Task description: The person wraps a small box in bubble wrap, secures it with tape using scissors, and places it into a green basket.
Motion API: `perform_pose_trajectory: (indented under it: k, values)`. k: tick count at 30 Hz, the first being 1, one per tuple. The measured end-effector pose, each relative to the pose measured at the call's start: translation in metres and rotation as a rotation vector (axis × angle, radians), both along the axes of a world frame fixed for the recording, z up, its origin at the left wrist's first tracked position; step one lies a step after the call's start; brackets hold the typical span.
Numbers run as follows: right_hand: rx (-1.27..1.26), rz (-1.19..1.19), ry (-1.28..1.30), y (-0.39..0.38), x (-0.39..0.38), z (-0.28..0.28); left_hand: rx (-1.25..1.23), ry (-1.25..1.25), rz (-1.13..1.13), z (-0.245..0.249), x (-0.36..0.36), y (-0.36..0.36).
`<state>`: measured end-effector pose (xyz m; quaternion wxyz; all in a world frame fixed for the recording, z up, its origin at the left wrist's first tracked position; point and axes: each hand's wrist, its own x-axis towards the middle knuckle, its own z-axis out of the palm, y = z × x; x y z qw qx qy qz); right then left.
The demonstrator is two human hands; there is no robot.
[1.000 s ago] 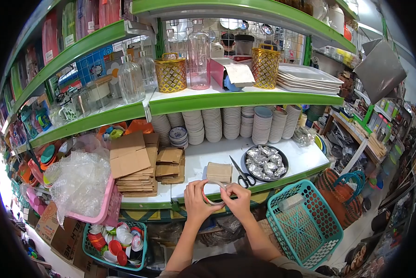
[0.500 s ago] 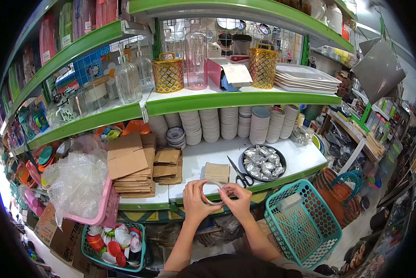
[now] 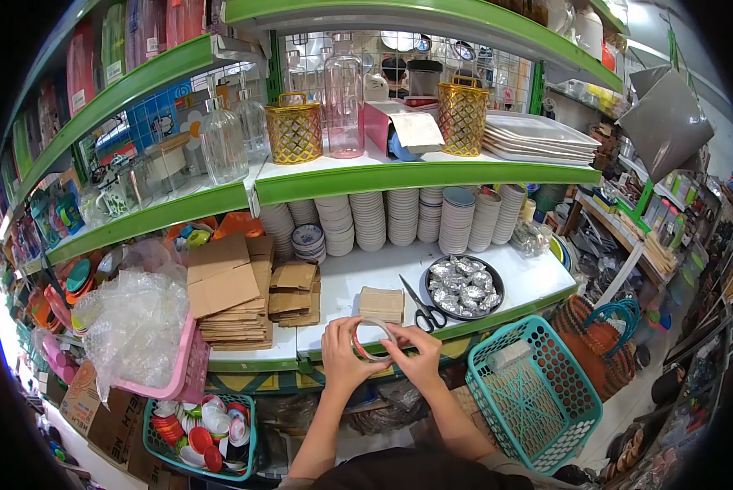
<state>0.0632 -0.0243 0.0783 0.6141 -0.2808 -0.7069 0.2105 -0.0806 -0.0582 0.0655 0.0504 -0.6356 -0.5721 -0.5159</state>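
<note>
My left hand (image 3: pixel 346 357) is wrapped round the left side of a roll of tape (image 3: pixel 371 356), held in front of the shelf edge. The fingers of my right hand (image 3: pixel 418 356) close on the roll's right rim. Just beyond the roll, a small stack of brown cardboard pieces (image 3: pixel 381 304) lies on the white shelf (image 3: pixel 342 282). Black scissors (image 3: pixel 428 313) lie to its right, beside a dark round tray of silvery foil-like pieces (image 3: pixel 465 287). Larger folded cardboard (image 3: pixel 232 286) is piled to the left.
Stacked bowls (image 3: pixel 370 220) line the shelf's back. A teal basket (image 3: pixel 535 392) stands at lower right, another basket of colourful dishes (image 3: pixel 201 434) at lower left. A pink basket (image 3: pixel 188 359) holds clear plastic. Above are glass bottles (image 3: pixel 344 106) and gold lattice containers (image 3: pixel 294 132).
My right hand has shifted slightly left along the roll's rim. The roll and my left hand stay in nearly the same place.
</note>
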Motion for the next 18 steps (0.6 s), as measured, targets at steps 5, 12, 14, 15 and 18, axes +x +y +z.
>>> perform_pose_trajectory:
  k: [5, 12, 14, 15, 18]
  values:
    - [-0.05, -0.015, 0.138, 0.002, -0.004, -0.01, 0.004, 0.013, -0.001, 0.0, 0.0, 0.001]
    - [-0.201, 0.093, 0.158, 0.007, 0.0, -0.019, 0.014, 0.029, -0.021, 0.0, 0.0, 0.002]
    - [-0.341, 0.239, 0.285, 0.0, -0.001, -0.007, -0.03, 0.014, -0.034, 0.001, -0.002, 0.001]
    - [-0.341, 0.242, 0.285, 0.002, 0.001, -0.008, -0.03, 0.015, -0.031, 0.0, -0.004, 0.001]
    - [-0.326, 0.286, 0.153, 0.009, 0.009, -0.012, -0.048, -0.038, -0.046, -0.001, -0.008, 0.003]
